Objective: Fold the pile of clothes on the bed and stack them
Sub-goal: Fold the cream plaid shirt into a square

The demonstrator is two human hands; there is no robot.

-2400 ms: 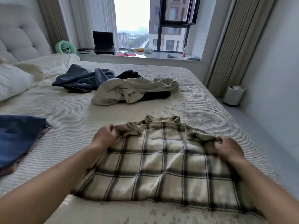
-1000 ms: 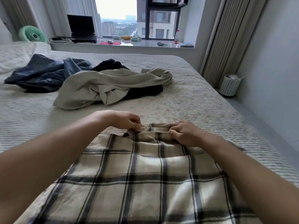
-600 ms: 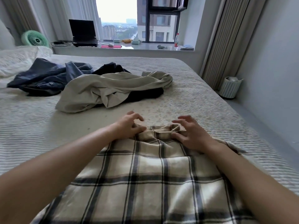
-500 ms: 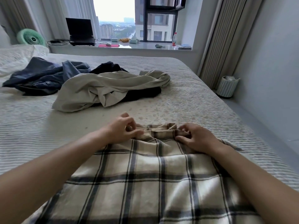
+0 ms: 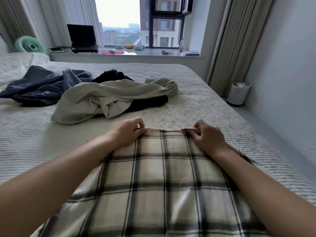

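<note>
Pinching the plaid shirt [image 5: 164,177] far edge, seemingly, are left hand [image 5: 127,132] and right hand [image 5: 207,137].

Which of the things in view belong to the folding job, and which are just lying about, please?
Job: plaid shirt, pinched by left hand and right hand; beige garment; blue clothes; black garment; bed.

Lying about: fan, laptop, bottle, bin.

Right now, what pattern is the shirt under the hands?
Cream with dark plaid checks, plaid shirt, head view.
</note>
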